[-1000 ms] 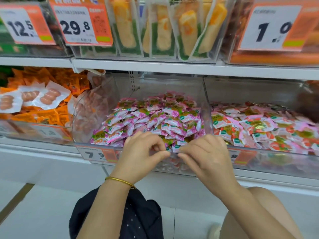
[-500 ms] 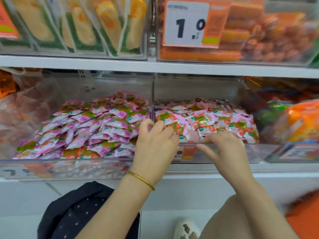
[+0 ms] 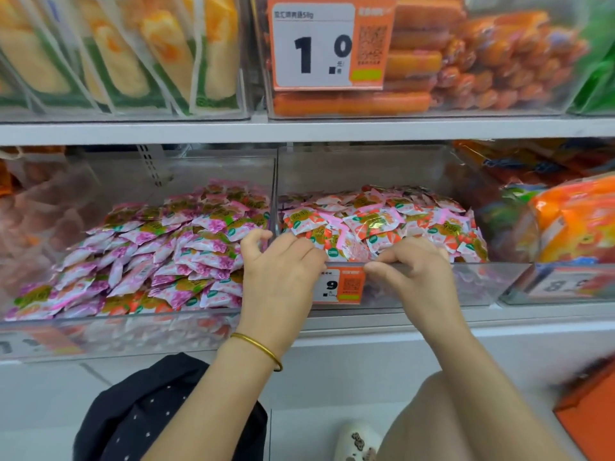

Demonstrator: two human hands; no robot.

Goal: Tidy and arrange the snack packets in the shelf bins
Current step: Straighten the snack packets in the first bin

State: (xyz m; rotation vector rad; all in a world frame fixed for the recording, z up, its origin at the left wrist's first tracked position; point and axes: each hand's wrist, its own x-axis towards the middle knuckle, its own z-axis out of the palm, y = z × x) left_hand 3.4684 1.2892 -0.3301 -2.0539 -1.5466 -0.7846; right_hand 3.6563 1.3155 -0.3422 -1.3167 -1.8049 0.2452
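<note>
Left of left grip [image 3: 281,264], purple packets [image 3: 143,254] heaped. This grip curled at bin divider [image 3: 275,194], grasp impossible to tell. Further right, right grip [image 3: 416,267] clamped on front rim of right bin [image 3: 466,284], red packets [image 3: 382,221] just behind its fingers.

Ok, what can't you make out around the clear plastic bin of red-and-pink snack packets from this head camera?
Head view, left hand: fingertips buried among the red-and-pink snack packets; grip hidden by its knuckles.
Head view, right hand: curled at the clear plastic bin's front rim; what it holds is hidden.
Head view, orange price label: left part covered by the left hand.
Head view, next bin's pale label: blurred.
</note>
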